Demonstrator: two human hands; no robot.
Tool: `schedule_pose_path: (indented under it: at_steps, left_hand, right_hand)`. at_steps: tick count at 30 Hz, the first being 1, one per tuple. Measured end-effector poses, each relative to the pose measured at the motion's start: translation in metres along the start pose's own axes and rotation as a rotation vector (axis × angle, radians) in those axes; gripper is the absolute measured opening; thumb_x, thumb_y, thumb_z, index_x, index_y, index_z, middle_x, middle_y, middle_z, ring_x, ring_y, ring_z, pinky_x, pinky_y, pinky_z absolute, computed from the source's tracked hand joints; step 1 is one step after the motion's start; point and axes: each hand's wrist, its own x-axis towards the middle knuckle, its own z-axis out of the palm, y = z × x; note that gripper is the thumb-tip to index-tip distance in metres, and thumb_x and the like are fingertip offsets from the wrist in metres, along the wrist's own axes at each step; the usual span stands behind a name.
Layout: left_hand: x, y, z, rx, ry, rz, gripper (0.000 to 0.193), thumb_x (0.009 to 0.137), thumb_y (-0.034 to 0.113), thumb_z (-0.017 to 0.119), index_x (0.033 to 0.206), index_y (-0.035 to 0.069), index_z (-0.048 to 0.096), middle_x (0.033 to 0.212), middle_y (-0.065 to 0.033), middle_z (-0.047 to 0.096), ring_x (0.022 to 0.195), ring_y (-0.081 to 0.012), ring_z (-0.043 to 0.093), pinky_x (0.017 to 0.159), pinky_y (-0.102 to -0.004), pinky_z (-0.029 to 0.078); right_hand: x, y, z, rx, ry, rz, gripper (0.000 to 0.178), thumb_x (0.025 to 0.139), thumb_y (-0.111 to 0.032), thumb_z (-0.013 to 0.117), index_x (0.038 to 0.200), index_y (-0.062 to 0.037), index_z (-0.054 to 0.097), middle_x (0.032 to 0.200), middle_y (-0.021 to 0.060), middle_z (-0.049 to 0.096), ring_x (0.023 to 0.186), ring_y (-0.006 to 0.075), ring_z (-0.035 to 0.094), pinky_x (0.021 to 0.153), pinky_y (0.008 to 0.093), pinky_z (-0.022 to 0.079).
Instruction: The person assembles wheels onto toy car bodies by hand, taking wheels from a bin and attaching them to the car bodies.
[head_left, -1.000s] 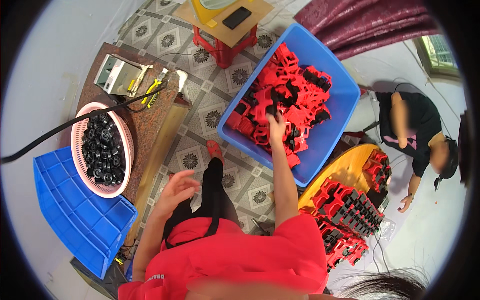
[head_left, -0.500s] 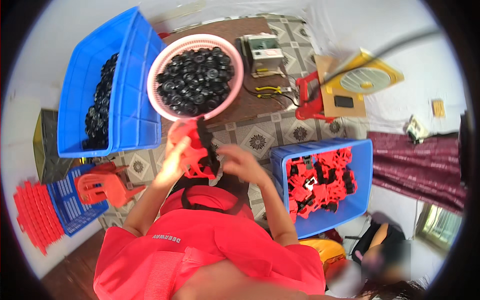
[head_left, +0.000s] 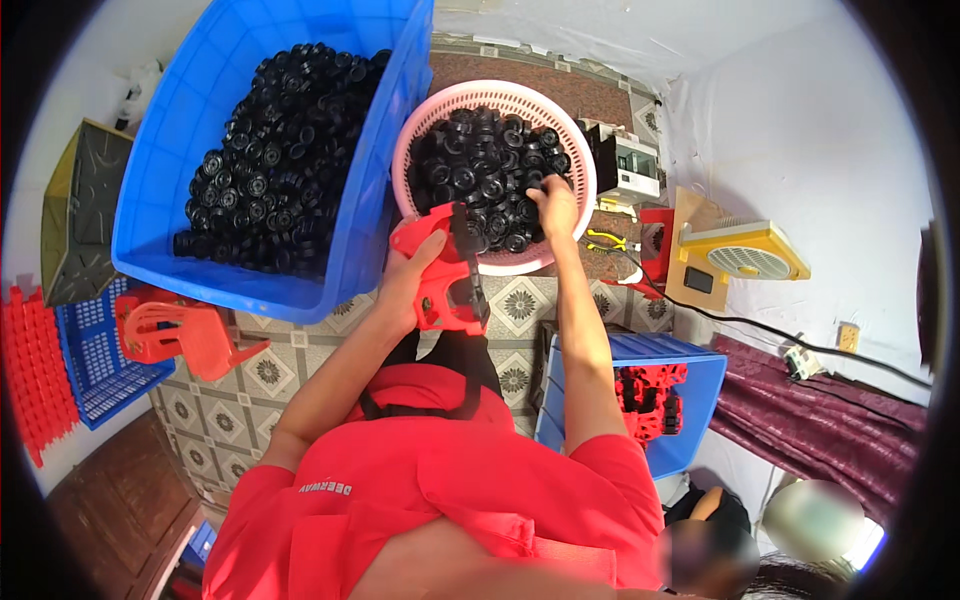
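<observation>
My left hand [head_left: 402,285] grips a red and black plastic toy vehicle body [head_left: 443,302], held tilted in front of my waist beside the pink basket. The pink round basket [head_left: 403,160] has a perforated rim and is heaped with small black plastic wheels [head_left: 490,190]. Over its right side reaches my right hand [head_left: 559,212], fingers bent and closed among the wheels. They appear to pinch a wheel, though the fingers partly hide it. A large blue bin [head_left: 345,225] at the left holds many more black wheels.
At lower right a blue bin [head_left: 695,400] contains red and black toy bodies. Beyond the basket sit a grey-white device [head_left: 635,170] and yellow-handled pliers [head_left: 605,240]. A yellow fan [head_left: 745,255] with a cable stands right. Red plastic chairs [head_left: 190,335] are at left; another person sits lower right.
My right hand has left the toy body and moved up into the basket of wheels. My left hand still holds the body. The whole view has shifted toward the left bin.
</observation>
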Motion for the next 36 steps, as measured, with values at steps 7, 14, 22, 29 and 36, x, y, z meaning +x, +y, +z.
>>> schedule_pose_path:
  at_steps: [7,14,22,29,36]
  left_hand:
    - [0.028,-0.004,-0.019,0.210,0.204,0.025,0.089,0.083,0.022,0.077,0.146,0.010,0.015,0.128,-0.0104,0.049,0.116,-0.0206,0.053,0.096,-0.0373,0.048]
    - [0.028,-0.001,-0.021,0.248,-0.012,0.096,0.109,0.074,0.010,0.083,0.147,0.011,0.002,0.127,-0.0119,0.052,0.117,-0.0197,0.053,0.101,-0.0378,0.044]
    - [0.020,0.000,-0.023,0.378,-0.068,0.057,0.107,0.062,0.006,0.087,0.146,0.010,0.020,0.130,-0.0105,0.046,0.118,-0.0196,0.051,0.101,-0.0358,0.043]
    - [0.033,-0.019,-0.014,0.143,0.227,-0.087,0.092,0.070,0.007,0.083,0.142,0.008,0.025,0.128,-0.0105,0.049,0.115,-0.0215,0.054,0.097,-0.0363,0.048]
    - [0.071,-0.011,0.013,-0.028,0.221,0.012,0.063,0.082,0.010,0.073,0.135,0.009,0.038,0.121,-0.0077,0.056,0.106,-0.0208,0.061,0.087,-0.0376,0.055]
  right_hand:
    - [-0.073,-0.155,-0.108,1.045,-0.298,0.274,0.020,0.085,-0.003,0.071,0.103,-0.0026,0.062,0.080,-0.0001,0.066,0.066,0.0058,0.058,0.061,0.0196,0.047]
    - [-0.080,-0.157,-0.086,0.857,-0.404,0.121,0.026,0.083,-0.007,0.074,0.105,-0.0001,0.062,0.101,0.0059,0.066,0.080,0.0092,0.061,0.067,0.0235,0.051]
    - [-0.073,-0.122,-0.054,1.123,-0.720,0.035,0.070,0.077,-0.011,0.074,0.139,-0.0017,0.043,0.127,0.0114,0.055,0.117,0.0206,0.053,0.102,0.0352,0.040]
    - [0.031,-0.073,0.012,0.954,-0.804,0.050,0.034,0.088,-0.021,0.067,0.114,0.0001,0.062,0.097,0.0107,0.067,0.088,0.0171,0.064,0.078,0.0312,0.051]
    - [0.106,-0.014,0.062,0.080,-0.352,-0.238,0.054,0.072,-0.036,0.080,0.116,-0.0127,0.058,0.093,0.0175,0.065,0.089,0.0372,0.064,0.075,0.0449,0.051]
